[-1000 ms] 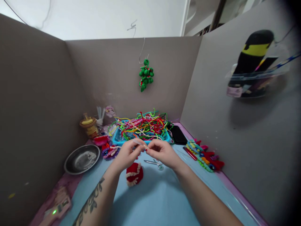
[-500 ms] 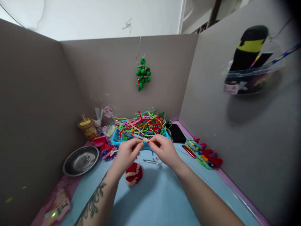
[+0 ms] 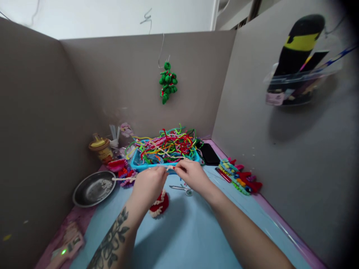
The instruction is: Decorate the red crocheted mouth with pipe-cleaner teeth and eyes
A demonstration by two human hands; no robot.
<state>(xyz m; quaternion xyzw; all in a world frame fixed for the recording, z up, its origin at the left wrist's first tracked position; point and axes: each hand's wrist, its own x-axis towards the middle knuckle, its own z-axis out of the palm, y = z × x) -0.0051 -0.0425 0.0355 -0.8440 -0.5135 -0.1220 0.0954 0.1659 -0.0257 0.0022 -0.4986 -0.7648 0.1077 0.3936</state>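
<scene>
My left hand (image 3: pixel 150 184) is closed, fingers pinched on one end of a small cream crocheted strip (image 3: pixel 170 168). A length of cream yarn (image 3: pixel 123 179) sticks out leftward from behind that hand. The strip's other end sits in the pinched fingers of my right hand (image 3: pixel 193 175), with a tiny red spot beside the fingertips. Whether a hook is in either hand cannot be made out. Below the hands, a red crocheted piece with cream ruffled trim (image 3: pixel 159 206) lies on the blue cloth, partly behind my left wrist. Small scissors (image 3: pixel 181 189) lie to its right.
A blue tray (image 3: pixel 168 165) heaped with colourful yarn lengths (image 3: pixel 168 145) stands behind my hands. To the left are a metal bowl (image 3: pixel 84 198) and a lidded cup (image 3: pixel 101 151). A black phone (image 3: pixel 209 154) and crocheted pieces (image 3: pixel 238 177) lie right. A green crocheted ornament (image 3: pixel 168 83) hangs ahead.
My left hand has turned over, back now facing up, and cream yarn shows out to its left. The pale stick seen above the fingers earlier no longer shows. The view has shifted slightly.
</scene>
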